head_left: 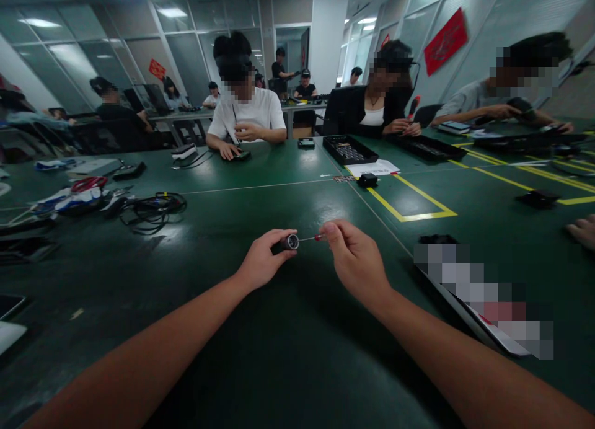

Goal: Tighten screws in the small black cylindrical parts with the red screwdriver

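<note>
My left hand [264,258] is closed on a small dark cylinder [292,242], gripped between thumb and fingers. Its round end, with a pale ring inside, faces me. A thin screwdriver [318,237] with a red part is pinched in my right hand [356,258]; most of its handle is hidden by the fingers. The metal shaft points left, and its tip meets or nearly meets the cylinder's side; I cannot tell whether they touch. Both hands are held above the green table [260,342].
Coiled black cables [155,211] and a cloth pile lie at left. To the right rests a flat pale-edged object [474,311], largely pixelated. Beyond are a small black block [367,180], yellow tape [430,216] and a black tray [349,151]. Several people sit across the table; another person's hand [583,232] shows at right.
</note>
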### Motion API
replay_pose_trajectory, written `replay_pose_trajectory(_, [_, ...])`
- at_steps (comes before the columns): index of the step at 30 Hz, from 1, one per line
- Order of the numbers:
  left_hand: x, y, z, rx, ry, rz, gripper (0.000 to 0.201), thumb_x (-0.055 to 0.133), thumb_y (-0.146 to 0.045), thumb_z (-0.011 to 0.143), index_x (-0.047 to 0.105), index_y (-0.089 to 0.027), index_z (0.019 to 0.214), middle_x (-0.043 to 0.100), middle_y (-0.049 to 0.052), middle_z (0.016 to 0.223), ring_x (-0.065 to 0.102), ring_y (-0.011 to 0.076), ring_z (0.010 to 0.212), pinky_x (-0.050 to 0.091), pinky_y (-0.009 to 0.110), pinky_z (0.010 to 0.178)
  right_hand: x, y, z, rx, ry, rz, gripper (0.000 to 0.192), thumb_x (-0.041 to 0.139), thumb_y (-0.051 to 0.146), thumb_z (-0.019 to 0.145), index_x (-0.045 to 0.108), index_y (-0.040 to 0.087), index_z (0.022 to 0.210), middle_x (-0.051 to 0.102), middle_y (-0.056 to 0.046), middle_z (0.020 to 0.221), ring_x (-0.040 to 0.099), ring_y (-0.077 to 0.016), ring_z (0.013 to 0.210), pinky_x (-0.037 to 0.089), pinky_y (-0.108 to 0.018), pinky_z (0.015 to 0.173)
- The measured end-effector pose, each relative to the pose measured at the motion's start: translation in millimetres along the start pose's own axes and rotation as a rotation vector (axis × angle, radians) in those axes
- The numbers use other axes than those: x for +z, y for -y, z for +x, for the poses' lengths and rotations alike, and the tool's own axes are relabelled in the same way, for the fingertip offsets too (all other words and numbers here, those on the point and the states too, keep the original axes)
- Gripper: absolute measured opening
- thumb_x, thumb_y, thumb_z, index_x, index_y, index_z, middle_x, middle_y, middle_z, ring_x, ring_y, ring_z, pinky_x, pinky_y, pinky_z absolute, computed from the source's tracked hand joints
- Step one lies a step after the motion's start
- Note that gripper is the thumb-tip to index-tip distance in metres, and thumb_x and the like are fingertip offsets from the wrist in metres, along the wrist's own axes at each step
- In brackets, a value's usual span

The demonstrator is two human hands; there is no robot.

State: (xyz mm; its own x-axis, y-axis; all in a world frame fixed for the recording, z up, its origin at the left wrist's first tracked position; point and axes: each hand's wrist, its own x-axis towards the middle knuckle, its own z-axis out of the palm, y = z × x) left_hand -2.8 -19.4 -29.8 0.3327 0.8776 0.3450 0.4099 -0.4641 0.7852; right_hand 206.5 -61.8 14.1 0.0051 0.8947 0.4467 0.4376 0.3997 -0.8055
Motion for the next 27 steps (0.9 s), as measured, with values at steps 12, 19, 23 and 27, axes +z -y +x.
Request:
replay_pose_trajectory(12, [0.4,-1,0,-0.008,0.006,0.009,0.043,0.073,-0.015,0.085,0.070,-0.024,0.127,0.071,0.006,0.121,0.064,0.0231,0.114,0.046,0.043,0.106,2,-5,-1,0.004,-0.009,0.046,0.032,0.049,0.047,0.103,0.068,0.023,0.093,0.068,-0.002,0.079,0.061,-0.0180,0.070,0.045,-0.032,0.064])
replay_pose_trajectory(19, [-0.6,-1,0,-0.035,-0.014,0.006,0.043,0.072,-0.015,0.086,0.069,-0.024,0.128,0.071,0.006,0.121,0.065,0.0234,0.112,0.048,0.044,0.105,7,-11,0,0.051,-0.046,0.155,0.024,0.052,0.042,0.100,0.063,0.022,0.109,0.070,-0.004,0.091,0.065,-0.0204,0.081,0.049,-0.037,0.075])
replay_pose_trajectory(23, [3.0,-4,0,-0.018,-0.019,0.019,0.043,0.072,-0.014,0.086,0.069,-0.024,0.128,0.071,0.007,0.122,0.065,0.0235,0.114,0.048,0.044,0.105,11,-12,3,0.119,-0.088,0.217,0.025,0.051,0.045,0.100,0.063,0.023,0.098,0.066,-0.002,0.082,0.062,-0.0193,0.076,0.049,-0.036,0.074])
replay_pose_trajectory(27, [5.6,-10,2,0.029,-0.095,0.070,0.043,0.070,-0.016,0.089,0.067,-0.023,0.131,0.070,0.008,0.125,0.064,0.0233,0.118,0.048,0.043,0.107,12,-19,11,0.348,-0.189,0.530,0.019,0.059,0.041,0.095,0.062,0.023,0.090,0.064,0.000,0.077,0.060,-0.0174,0.070,0.052,-0.034,0.070])
